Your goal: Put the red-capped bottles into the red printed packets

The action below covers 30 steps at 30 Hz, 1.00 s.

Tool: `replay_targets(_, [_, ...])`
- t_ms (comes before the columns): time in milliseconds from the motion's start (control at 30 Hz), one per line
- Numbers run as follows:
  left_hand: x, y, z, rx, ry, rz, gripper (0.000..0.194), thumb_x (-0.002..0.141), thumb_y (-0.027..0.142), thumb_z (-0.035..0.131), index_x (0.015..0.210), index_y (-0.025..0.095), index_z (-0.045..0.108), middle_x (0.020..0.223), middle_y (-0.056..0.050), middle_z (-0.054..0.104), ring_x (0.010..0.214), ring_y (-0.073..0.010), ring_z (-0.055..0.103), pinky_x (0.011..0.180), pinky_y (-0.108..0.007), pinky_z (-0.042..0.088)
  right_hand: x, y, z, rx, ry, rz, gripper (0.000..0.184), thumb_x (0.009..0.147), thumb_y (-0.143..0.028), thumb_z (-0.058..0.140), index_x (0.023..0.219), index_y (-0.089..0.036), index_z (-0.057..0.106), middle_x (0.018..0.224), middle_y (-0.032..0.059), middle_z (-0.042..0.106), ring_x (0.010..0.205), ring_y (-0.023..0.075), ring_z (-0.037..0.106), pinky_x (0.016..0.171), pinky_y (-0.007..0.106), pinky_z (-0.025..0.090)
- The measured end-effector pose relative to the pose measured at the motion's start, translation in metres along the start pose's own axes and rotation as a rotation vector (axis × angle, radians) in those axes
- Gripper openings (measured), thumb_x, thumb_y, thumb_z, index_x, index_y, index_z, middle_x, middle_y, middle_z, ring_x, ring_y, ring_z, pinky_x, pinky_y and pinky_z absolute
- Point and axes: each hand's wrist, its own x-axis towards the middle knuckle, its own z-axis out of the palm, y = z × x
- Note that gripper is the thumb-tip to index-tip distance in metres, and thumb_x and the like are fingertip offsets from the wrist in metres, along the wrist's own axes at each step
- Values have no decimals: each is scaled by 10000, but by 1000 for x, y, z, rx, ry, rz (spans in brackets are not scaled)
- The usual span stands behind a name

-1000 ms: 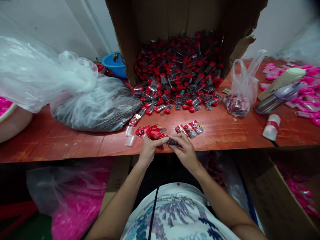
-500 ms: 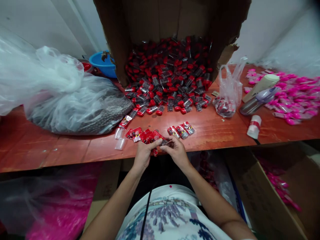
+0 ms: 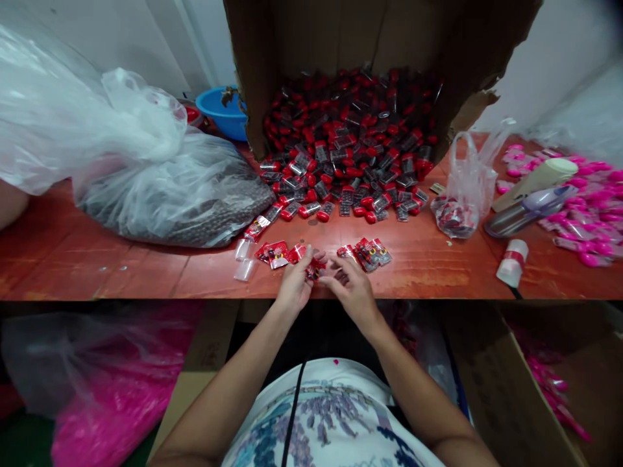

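Observation:
My left hand is closed on a small red printed packet, its thumb raised along one side. Facing it, my right hand has its fingers curled but apart near the packet, and I see nothing held in them. Beyond the right fingers lie several red-and-dark wrapped packs side by side. Flat red printed sleeves lie behind the left hand, partly hidden by it. Two clear plastic pieces rest left of the sleeves.
Red-capped clear containers with dark contents spill from a cardboard box. Left stands a plastic bag of dark beads, with a blue basin behind. Rightward are a small plastic bag, bottles, a roll and pink items.
Earlier both hands held a dark item and red wrapper together; now the right fingers are apart from it. The right-hand group of packs appears fuller. The view has shifted.

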Motion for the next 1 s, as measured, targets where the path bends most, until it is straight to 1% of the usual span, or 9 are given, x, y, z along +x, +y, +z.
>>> replay_targets(100, [-5, 2, -5, -80, -56, 5, 250, 745, 361, 719, 832, 134, 664, 791, -62, 727, 713, -163, 679, 638, -253, 537, 6, -4, 23, 289, 28, 126, 242, 849, -308, 568, 1060, -225, 652, 959, 41, 645, 867, 170, 612, 760, 295, 520])
replay_targets(200, [-9, -1, -13, -101, -109, 44, 232, 676, 301, 780, 798, 133, 677, 782, -44, 726, 703, -157, 671, 671, -266, 538, 15, -2, 34, 535, 103, 292, 316, 797, -320, 622, 1093, -210, 610, 881, 23, 641, 772, 158, 612, 664, 277, 533])
replay_targets(267, [-10, -5, -16, -73, -136, 78, 199, 619, 195, 809, 753, 121, 682, 740, -37, 719, 662, -142, 661, 658, -247, 529, 18, -2, 40, 602, 104, 330, 345, 774, -329, 644, 1095, -213, 595, 860, 15, 627, 745, 155, 608, 638, 275, 536])
replay_targets(367, [-8, -4, -15, -93, -89, 152, 166, 613, 138, 790, 743, 118, 689, 709, -27, 711, 638, -130, 657, 634, -227, 524, 21, -1, 48, 573, 60, 296, 334, 791, -336, 624, 1101, -221, 584, 868, 18, 626, 749, 159, 610, 653, 283, 537])
replay_targets(467, [-3, 7, -13, -166, -22, 171, 130, 629, 135, 763, 735, 117, 690, 726, -36, 717, 658, -145, 670, 652, -255, 548, 38, 6, 47, 350, -10, 158, 292, 871, -326, 517, 1140, -227, 576, 887, 27, 636, 798, 169, 615, 727, 304, 525])
replay_targets(633, [2, 26, -17, -180, 41, 183, 138, 586, 53, 755, 679, 110, 671, 690, -28, 705, 648, -157, 676, 670, -295, 577, 112, 17, 22, -593, -134, -119, 384, 912, -126, 358, 1210, -199, 588, 1147, 118, 601, 1050, 237, 528, 921, 371, 413])
replay_targets(733, [4, 29, -19, -173, 58, 200, 197, 544, 16, 769, 680, 113, 664, 680, -17, 700, 629, -150, 672, 664, -292, 581, 150, 19, 14, -834, -273, -196, 457, 897, -65, 352, 1305, -188, 519, 1314, 146, 513, 1127, 281, 452, 932, 404, 363])
replay_targets(833, [5, 30, -21, -162, 60, 155, 185, 551, 15, 772, 677, 95, 663, 659, -32, 695, 597, -138, 665, 623, -246, 568, 164, 20, 19, -963, -441, -277, 371, 929, -122, 364, 1243, -141, 560, 1250, 172, 551, 1104, 285, 450, 898, 392, 359])
replay_targets(1000, [6, 33, -25, -170, 37, 67, 116, 639, 28, 731, 682, 100, 651, 643, -38, 687, 608, -144, 669, 653, -274, 577, 149, 17, 31, -886, -569, -355, 261, 931, -230, 454, 1104, -142, 628, 1121, 153, 605, 1069, 255, 486, 891, 352, 358])
